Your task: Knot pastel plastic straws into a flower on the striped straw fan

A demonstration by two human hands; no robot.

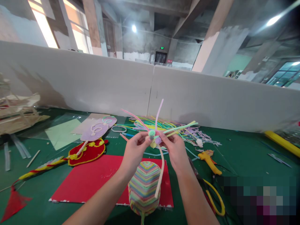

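Observation:
Both my hands are raised over a green table (243, 153), pinching one small cluster of pastel pipe cleaners (154, 137) coiled into little balls. My left hand (135, 151) grips it from the left, my right hand (174, 149) from the right. Loose pink, lilac, green and yellow ends splay up and outward from the cluster, and one pale stem hangs down between my wrists. Below my hands stands a rounded object wound in pastel stripes (144, 187), resting on a red sheet (91, 181).
A heap of pastel pipe cleaners (171, 126) lies behind my hands. A red and yellow fan shape (86, 152), lilac pieces (97, 129) and a twisted cord (42, 167) lie at the left. A yellow glue gun (209, 157) lies right. A grey partition (150, 87) borders the table.

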